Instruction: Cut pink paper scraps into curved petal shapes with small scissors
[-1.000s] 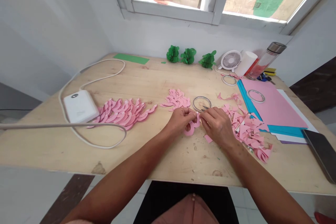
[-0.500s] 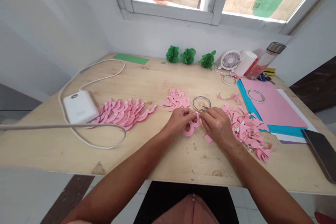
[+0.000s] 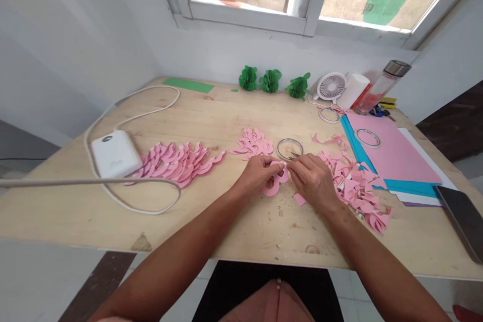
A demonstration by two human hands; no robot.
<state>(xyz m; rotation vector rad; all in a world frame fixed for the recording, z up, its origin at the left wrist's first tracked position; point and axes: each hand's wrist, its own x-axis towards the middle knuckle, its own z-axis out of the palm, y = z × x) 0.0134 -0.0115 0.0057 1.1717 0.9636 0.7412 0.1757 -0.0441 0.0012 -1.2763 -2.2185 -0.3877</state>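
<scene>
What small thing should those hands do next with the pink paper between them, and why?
Perhaps hold the paper steady with the left hand while the right hand works gently at its upper end: both hands are close together there, and its curved lower part is free, so it might twist.

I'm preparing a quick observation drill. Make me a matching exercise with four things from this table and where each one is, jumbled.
Things:
1. Curvy pink paper piece
2. Green paper ornaments
3. Dark phone
4. White power bank

Places:
A. In a row near the wall
B. At the right-hand edge of the table
C. Beside the layered pink cut-outs on the left
D. Pinched in the left hand

Pairs: 1-D, 2-A, 3-B, 4-C
</scene>
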